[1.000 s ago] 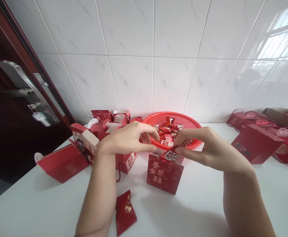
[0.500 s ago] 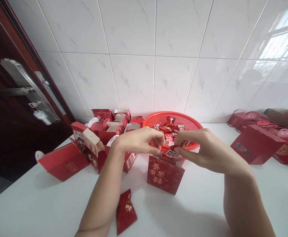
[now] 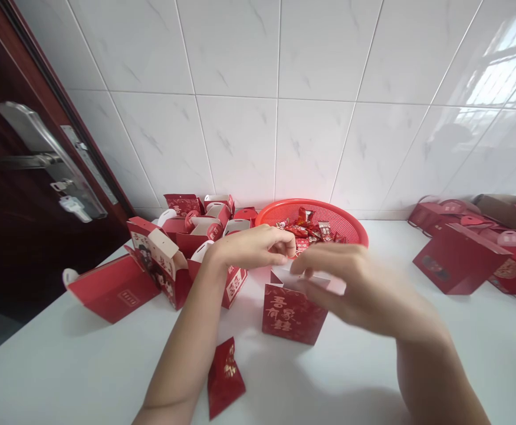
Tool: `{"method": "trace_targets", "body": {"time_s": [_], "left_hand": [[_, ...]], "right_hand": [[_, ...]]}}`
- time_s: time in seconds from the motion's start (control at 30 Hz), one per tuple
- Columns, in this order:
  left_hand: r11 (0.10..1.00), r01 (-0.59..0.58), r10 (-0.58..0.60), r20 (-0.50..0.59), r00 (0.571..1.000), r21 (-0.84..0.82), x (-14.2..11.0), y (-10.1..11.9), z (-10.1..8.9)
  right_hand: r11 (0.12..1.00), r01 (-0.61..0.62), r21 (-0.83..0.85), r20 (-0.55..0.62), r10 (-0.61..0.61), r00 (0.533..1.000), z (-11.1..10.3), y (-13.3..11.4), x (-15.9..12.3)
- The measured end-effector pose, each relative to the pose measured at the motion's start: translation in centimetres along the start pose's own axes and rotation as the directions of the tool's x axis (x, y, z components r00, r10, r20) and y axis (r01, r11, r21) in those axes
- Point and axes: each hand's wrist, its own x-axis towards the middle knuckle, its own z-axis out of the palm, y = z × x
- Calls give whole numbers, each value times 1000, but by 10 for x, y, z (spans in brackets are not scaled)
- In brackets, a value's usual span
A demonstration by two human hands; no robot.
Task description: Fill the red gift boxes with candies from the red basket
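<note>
A red gift box (image 3: 293,314) with pale Chinese characters stands upright on the white table, its top open. Just above its left rim hovers my left hand (image 3: 258,245), fingers curled in. What they hold, if anything, is hidden. Over the box's right side is my right hand (image 3: 350,280), blurred by motion, thumb and fingers apart, with no candy visible between them. Behind both hands a red plastic basket (image 3: 359,227) holds wrapped candies (image 3: 306,227). A flat red packet (image 3: 226,378) with gold print lies on the table beside my left forearm.
Several open red boxes (image 3: 204,227) crowd the back left by the tiled wall. A red box (image 3: 114,288) leans at the left near the door (image 3: 23,177). More red boxes (image 3: 461,260) stand at the right.
The small red candy packet between my fingers above the box is gone from view. My right hand has opened and shifted slightly; my left hand has barely moved.
</note>
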Motion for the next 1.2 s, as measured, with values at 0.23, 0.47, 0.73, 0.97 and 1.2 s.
{"method": "trace_targets", "body": {"time_s": [0.23,0.47,0.73,0.97,1.2], "left_hand": [[999,17,-17,-13,1000,30,3,-3,0],[1000,2,-1,-13,1000,29,3,-2,0],[999,31,-31,7,999,26,2,-3,-2],[998,-61,59,45,997,34,4,-4,-2],[998,-30,29,25,999,56,2,1,-2]], "right_hand": [[947,320,-32,606,-236,760,87,-50,8],[902,415,-120,605,-265,751,171,-74,13],[895,410,178,543,-437,718,83,-37,15],[941,21,339,98,-58,993,-5,16,7],[956,-168,239,123,142,982,-17,31,1]]}}
